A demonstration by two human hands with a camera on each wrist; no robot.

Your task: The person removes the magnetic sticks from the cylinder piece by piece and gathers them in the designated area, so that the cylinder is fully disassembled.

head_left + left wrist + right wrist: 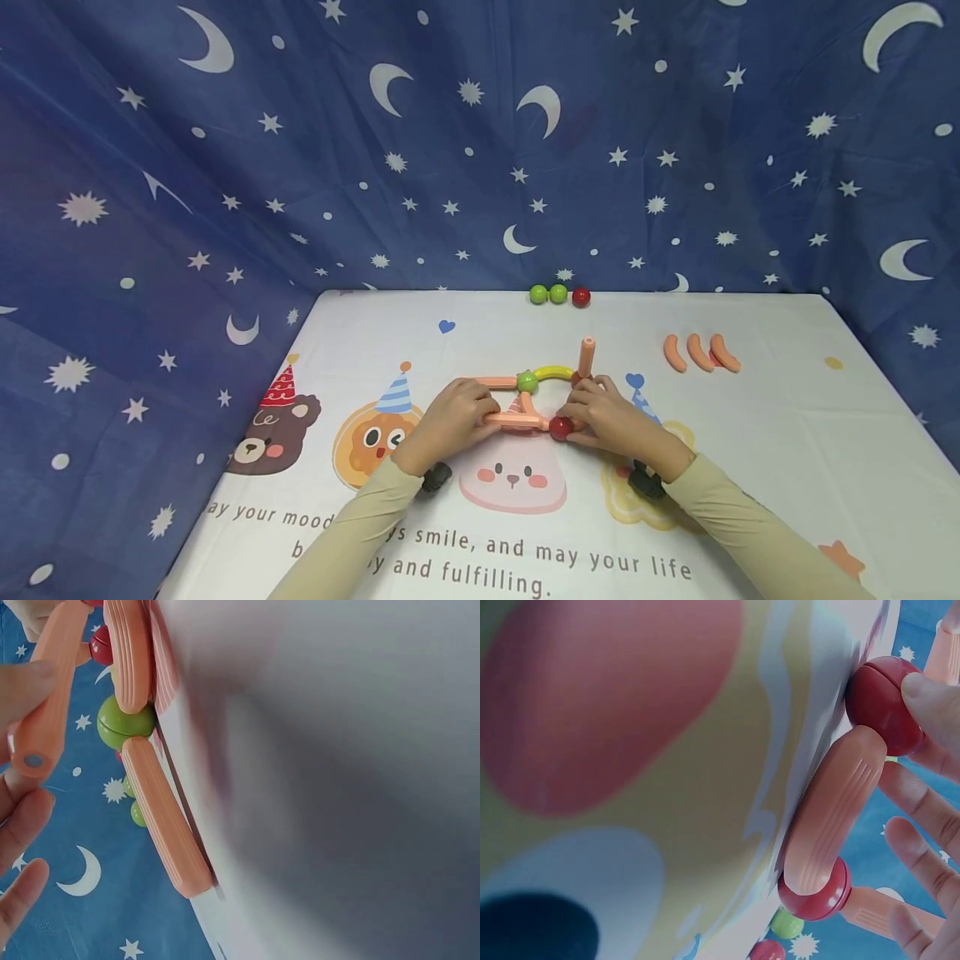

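My left hand (459, 421) pinches a straight orange toy rod (49, 690) between thumb and fingers, its hollow end facing the left wrist camera. The rod's other end is right at a red ball (560, 428), which my right hand (611, 417) grips with thumb and fingertips. A curved orange piece (836, 810) runs from this ball to a second red ball (817, 892), where another orange rod (587, 357) stands up. A yellow curved piece (555, 372) leads to a green ball (527, 382), which also bears a straight orange rod (497, 382) and a short curved piece (527, 404).
At the back edge of the table (787, 500) sit two green balls (558, 293) and a red ball (581, 297). Three curved orange pieces (700, 352) lie to the right. A blue star-patterned curtain (480, 167) hangs behind and at the sides.
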